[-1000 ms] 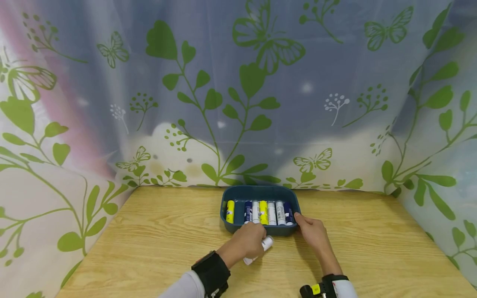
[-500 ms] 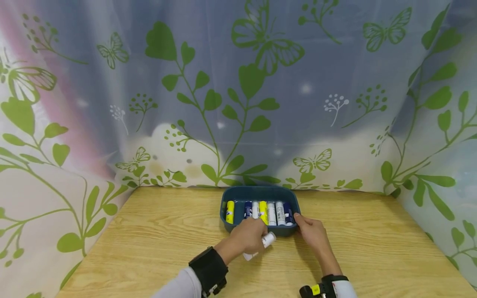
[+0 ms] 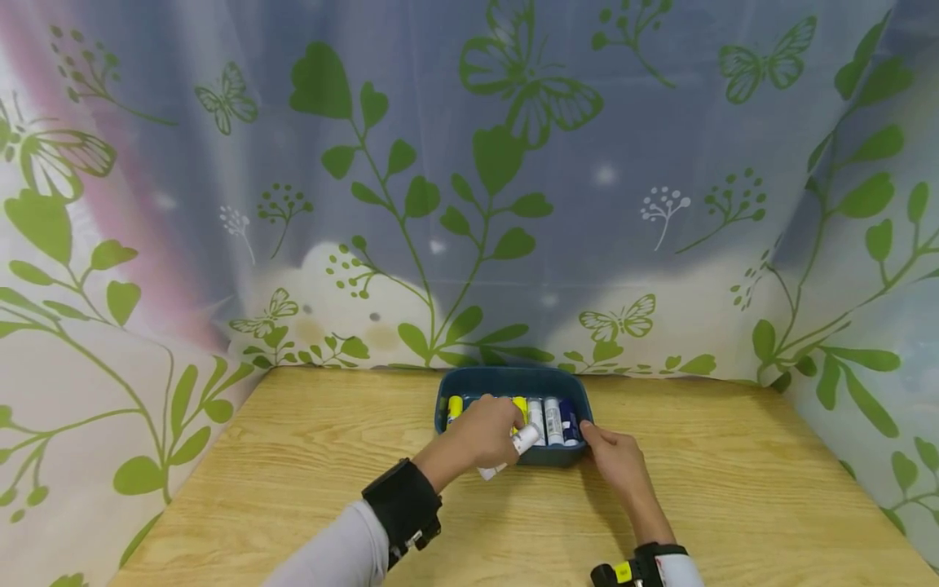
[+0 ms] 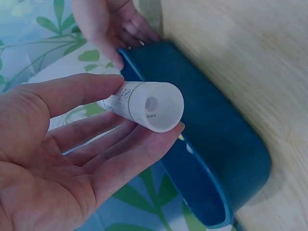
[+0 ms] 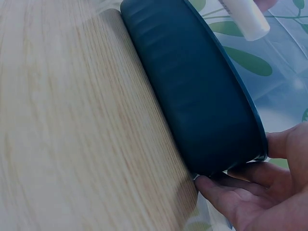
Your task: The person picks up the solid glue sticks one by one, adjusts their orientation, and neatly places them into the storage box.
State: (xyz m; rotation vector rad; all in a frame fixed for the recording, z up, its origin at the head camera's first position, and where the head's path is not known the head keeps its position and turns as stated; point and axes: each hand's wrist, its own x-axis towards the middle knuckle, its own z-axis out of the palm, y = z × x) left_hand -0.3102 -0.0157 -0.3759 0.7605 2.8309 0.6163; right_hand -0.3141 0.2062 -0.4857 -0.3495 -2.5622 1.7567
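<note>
My left hand (image 3: 484,430) pinches a white glue stick (image 3: 525,439) between thumb and fingers, above the front edge of a dark blue plastic box (image 3: 553,456). In the left wrist view the round end of this glue stick (image 4: 163,107) faces the camera. Inside the box lie several glue sticks in a row: a white one (image 3: 553,420), a navy one (image 3: 568,421) and others partly hidden behind my left hand. A yellow glue stick (image 3: 455,405) lies apart at the box's left end. My right hand (image 3: 619,463) grips the box's right end, thumb at the rim.
The box stands on a wood-grain table (image 3: 308,481), near its back edge. Behind it hangs a curtain (image 3: 513,244) printed with leaves and butterflies, and similar cloth walls flank both sides.
My left hand has moved up and forward with the glue stick, from in front of the box to over its front rim. My right hand keeps its place on the box.
</note>
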